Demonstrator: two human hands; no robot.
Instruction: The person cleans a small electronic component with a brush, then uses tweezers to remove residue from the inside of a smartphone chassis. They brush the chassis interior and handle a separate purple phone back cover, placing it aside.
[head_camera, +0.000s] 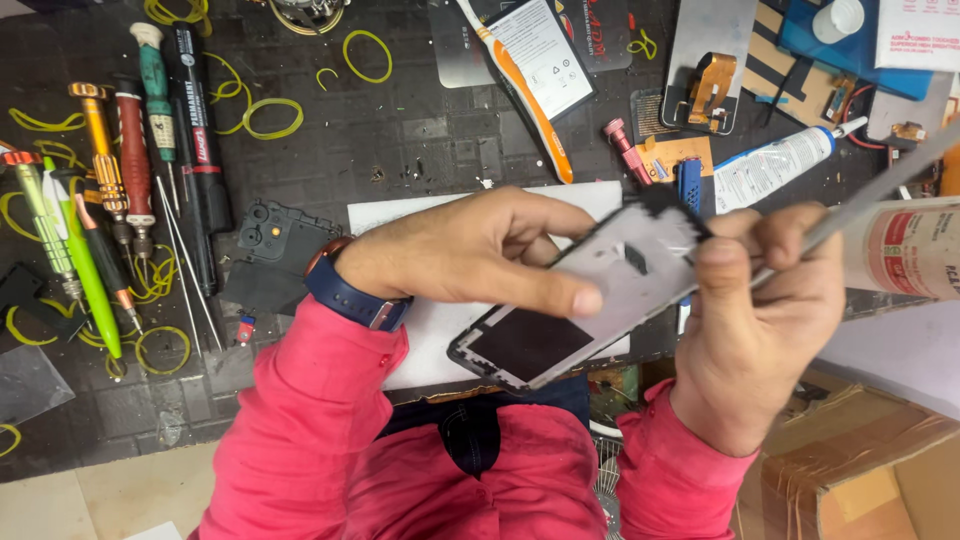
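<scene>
Dark, scuffed workbench (400, 140) strewn with yellow rubber bands (367, 55). Nearest, left hand (470, 255) grips an opened phone frame (590, 300) by its edge, tilted over a white sheet (430, 325) at centre; right hand (765, 310), at 3 o'clock, pinches a thin metal tool (870, 195) against the frame's top corner. Farther off: screwdrivers (130, 170) at 10 o'clock, a battery (540, 65) at 12, a glue tube (775, 165) at 2; phone looks stripped inside, reassembly not yet begun.
</scene>
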